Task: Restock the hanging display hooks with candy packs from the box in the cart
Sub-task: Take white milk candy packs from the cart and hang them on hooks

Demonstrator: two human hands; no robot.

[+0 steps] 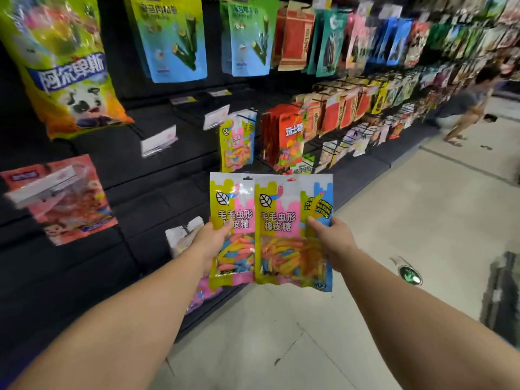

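Two gummy-worm candy packs, yellow, pink and blue, are held upright side by side in front of the dark display wall. My left hand [211, 241] grips the left candy pack [234, 209] at its left edge. My right hand [330, 237] grips the right candy pack [289, 220] at its right edge, and this pack overlaps the left one. Both packs show hang holes at the top. A matching candy pack [237, 140] hangs on a hook just above, behind a white price tag [216, 116]. More of the same pink packs [202, 294] hang low, below my left wrist.
Bare hooks with white price tags [159, 140] run left of the hanging pack. Red snack packs [289, 142] hang to the right, larger bags [64, 66] upper left. A person [464, 108] crouches far down the aisle. A dark cart edge [503, 294] stands at right on the tiled floor.
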